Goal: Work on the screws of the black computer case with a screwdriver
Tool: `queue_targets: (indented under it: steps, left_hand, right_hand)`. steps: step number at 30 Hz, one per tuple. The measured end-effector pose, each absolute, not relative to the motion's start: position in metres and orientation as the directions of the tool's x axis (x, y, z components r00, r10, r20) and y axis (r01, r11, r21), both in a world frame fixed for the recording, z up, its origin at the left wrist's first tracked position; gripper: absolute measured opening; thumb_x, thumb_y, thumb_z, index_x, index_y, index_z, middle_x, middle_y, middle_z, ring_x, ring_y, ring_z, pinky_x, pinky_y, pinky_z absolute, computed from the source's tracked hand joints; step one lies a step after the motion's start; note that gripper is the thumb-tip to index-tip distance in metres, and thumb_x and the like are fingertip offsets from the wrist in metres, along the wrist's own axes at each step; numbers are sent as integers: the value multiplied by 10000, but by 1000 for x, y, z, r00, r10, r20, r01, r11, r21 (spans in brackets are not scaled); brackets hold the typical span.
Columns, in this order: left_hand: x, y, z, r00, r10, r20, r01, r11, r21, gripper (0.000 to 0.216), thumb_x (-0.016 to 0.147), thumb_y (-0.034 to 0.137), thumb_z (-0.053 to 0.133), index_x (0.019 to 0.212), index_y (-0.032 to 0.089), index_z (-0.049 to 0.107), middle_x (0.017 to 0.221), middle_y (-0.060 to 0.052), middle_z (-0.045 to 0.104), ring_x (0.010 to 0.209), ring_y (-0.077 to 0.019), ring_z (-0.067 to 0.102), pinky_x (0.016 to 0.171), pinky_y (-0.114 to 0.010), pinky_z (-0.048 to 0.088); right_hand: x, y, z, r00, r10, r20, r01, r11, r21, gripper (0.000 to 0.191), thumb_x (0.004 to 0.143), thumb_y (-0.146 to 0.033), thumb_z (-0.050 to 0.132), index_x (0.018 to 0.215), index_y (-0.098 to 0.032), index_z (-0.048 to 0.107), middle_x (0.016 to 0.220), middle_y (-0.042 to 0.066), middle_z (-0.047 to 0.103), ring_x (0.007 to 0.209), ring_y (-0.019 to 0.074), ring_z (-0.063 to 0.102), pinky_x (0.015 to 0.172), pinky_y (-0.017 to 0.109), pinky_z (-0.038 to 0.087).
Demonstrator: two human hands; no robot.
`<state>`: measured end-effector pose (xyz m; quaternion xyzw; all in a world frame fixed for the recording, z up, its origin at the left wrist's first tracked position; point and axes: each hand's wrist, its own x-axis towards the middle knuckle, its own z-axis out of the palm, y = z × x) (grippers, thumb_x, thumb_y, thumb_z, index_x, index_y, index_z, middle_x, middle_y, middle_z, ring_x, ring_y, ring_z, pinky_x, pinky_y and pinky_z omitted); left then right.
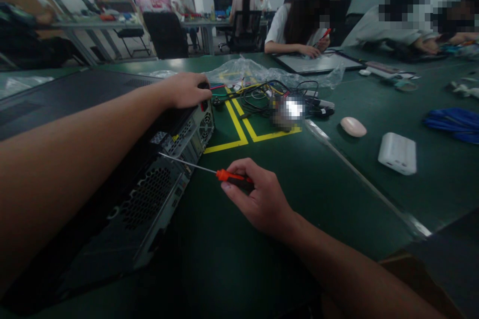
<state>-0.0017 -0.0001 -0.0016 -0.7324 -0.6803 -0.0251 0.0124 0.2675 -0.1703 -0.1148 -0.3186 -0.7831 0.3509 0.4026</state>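
Note:
A black desktop computer case point(112, 159) lies on its side on the green table point(262, 259), its perforated rear panel facing right. My left hand point(185, 90) rests closed over the case's far top corner, gripping the edge. My right hand point(258, 199) is closed around the orange-and-black handle of a screwdriver point(209, 170). The thin metal shaft points left, and its tip touches the rear panel near a vent.
A tangle of cables point(269, 97) and clear plastic wrap point(254, 72) lie beyond the case on yellow floor-tape lines. A pink mouse point(353, 126), a white box point(397, 152) and blue cloth point(454, 123) sit at right. Several people work at the table's far side.

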Motion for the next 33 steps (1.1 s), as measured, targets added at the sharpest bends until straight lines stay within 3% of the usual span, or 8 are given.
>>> queue_targets:
  steps: [10, 19, 33]
  left_hand:
    - [-2, 1, -3, 74, 995, 66, 997, -76, 32, 781, 957, 575, 540, 1647, 284, 764, 1477, -137, 849, 1404, -429, 744, 1194, -515, 567]
    - [1, -1, -1, 58, 997, 45, 998, -58, -9, 789, 998, 609, 481, 1652, 261, 752, 1582, -137, 807, 1410, -407, 742, 1175, -459, 574]
    - [0, -2, 1, 71, 997, 30, 997, -72, 21, 784, 993, 571, 503, 1664, 246, 747, 1577, -164, 804, 1437, -428, 734, 1211, -507, 555]
  right_hand:
    - [267, -170, -113, -473, 780, 409, 227, 557, -799, 101, 1058, -324, 747, 1127, -265, 703, 1022, 20, 820, 780, 168, 682, 719, 312, 522]
    - [267, -170, -113, -473, 783, 404, 226, 551, -804, 104, 1063, -329, 760, 1123, -266, 703, 1006, 15, 809, 812, 176, 702, 756, 310, 541]
    - [268, -172, -112, -454, 785, 422, 206, 553, -807, 102, 1055, -335, 781, 1080, -244, 742, 925, -3, 782, 720, 152, 637, 715, 304, 515]
